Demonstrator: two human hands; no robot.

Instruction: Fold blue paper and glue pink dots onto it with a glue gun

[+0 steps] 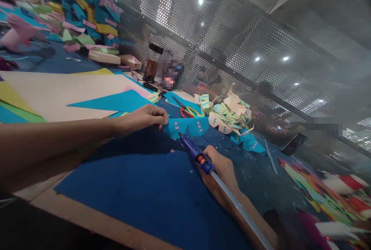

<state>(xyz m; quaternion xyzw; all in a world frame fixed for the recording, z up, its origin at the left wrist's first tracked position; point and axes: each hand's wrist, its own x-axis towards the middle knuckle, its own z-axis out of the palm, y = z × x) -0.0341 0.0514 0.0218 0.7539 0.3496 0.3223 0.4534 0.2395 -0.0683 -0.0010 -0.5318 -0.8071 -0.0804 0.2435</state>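
Observation:
My left hand (147,118) pinches the left end of a blue paper cutout (188,126) between thumb and fingers. Small pink squares are stuck on the cutout in two groups, and its lower edge is notched. My right hand (222,170) is wrapped around a blue hot glue gun (193,151) with a clear glue stick (240,209) trailing out of its back. The gun's nozzle points at the cutout's lower edge; whether it touches cannot be made out. A tiny pink square (172,150) lies on the blue tabletop below.
Scissors with red and yellow handles (188,111) lie behind the cutout. A heap of cut paper pieces (232,113) sits to their right. Large paper sheets (63,91) cover the left, near a lidded jar (151,62). Coloured paper strips (315,188) lie at right beside a loose glue stick (270,156).

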